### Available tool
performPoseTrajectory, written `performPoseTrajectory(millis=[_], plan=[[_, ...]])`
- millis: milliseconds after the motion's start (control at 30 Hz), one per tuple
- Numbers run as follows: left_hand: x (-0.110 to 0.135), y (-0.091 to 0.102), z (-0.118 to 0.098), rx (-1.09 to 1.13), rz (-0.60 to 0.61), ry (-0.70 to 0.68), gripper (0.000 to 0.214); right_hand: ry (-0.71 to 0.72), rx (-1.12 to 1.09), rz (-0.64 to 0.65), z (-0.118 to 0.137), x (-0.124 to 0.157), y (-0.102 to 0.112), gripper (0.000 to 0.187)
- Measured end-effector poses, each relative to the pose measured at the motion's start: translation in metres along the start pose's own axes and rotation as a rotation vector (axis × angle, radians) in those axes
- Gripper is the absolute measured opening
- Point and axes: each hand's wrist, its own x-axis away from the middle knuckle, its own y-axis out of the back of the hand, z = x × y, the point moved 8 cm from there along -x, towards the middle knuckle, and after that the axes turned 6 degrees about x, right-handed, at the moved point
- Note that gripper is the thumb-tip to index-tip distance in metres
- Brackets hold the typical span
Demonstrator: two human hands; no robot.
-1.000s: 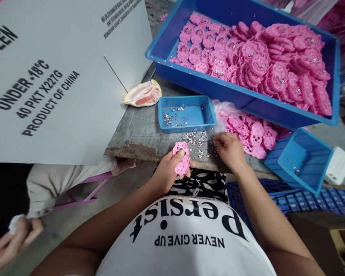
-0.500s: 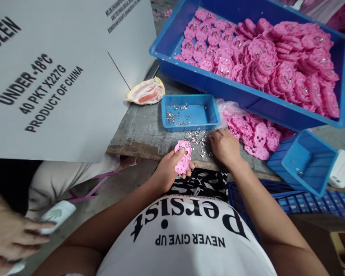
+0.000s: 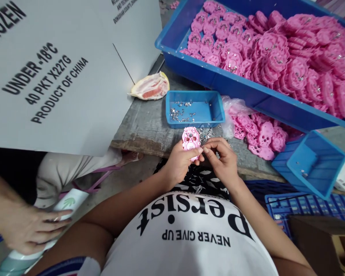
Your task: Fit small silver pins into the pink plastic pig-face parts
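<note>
My left hand (image 3: 180,161) grips a pink plastic part (image 3: 191,140) with holes, held upright at the table's front edge. My right hand (image 3: 222,158) is pinched against the part's right side; whatever sits between its fingertips is too small to make out. Just beyond the hands lies a scatter of small silver metal pieces (image 3: 207,134) on the grey table (image 3: 149,126). Behind that stands a small blue tray (image 3: 215,109) with more silver pieces in it.
A large blue bin (image 3: 247,90) full of pink parts fills the back right. Loose pink parts (image 3: 258,134) lie on a plastic bag. Tilted blue box (image 3: 319,168) at right. Printed white carton (image 3: 60,76) at left. Another person's hand (image 3: 31,230) holds a bottle at lower left.
My right hand left the silver pieces on the table and came back to the pink part. My left hand lifted the part a little and turned it upright.
</note>
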Motion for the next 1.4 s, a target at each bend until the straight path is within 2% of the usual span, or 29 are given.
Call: performPoseTrajectory(millis=[400,533,633,767,867,1067,1200,1267,1333,1400], plan=[[-0.001,0.006,-0.008,-0.071,-0.088,-0.075,0.026,0.015,0.006,-0.007,-0.003,0.01,0.0,0.013],[-0.001,0.011,-0.012,-0.254,-0.153,-0.142,0.025,-0.016,-0.065,-0.019,-0.004,0.013,0.003,0.011],[0.003,0.01,-0.023,-0.486,-0.2,-0.224,0.027,-0.132,-0.135,-0.002,-0.012,0.012,0.003,0.01],[0.009,0.0,-0.037,-0.716,-0.192,-0.339,0.035,-0.301,-0.307,0.062,-0.027,0.011,-0.004,0.014],[0.009,-0.002,-0.038,-0.782,-0.188,-0.338,0.041,-0.35,-0.373,0.105,-0.033,0.01,-0.008,0.019],[0.005,-0.001,-0.031,-0.886,-0.184,-0.299,0.037,-0.33,-0.307,0.165,-0.031,0.01,-0.008,0.025],[0.004,-0.001,-0.026,-0.807,-0.169,-0.281,0.041,-0.318,-0.3,0.209,-0.028,0.01,-0.009,0.026],[0.0,-0.002,-0.017,-0.594,-0.092,-0.175,0.038,-0.315,-0.321,0.19,-0.028,0.009,-0.006,0.026],[-0.003,-0.008,-0.004,-0.303,0.03,-0.009,0.032,-0.295,-0.314,0.139,-0.028,0.007,0.0,0.026],[-0.003,-0.016,0.004,-0.099,0.128,0.132,0.037,-0.256,-0.271,0.094,-0.025,0.004,0.007,0.024]])
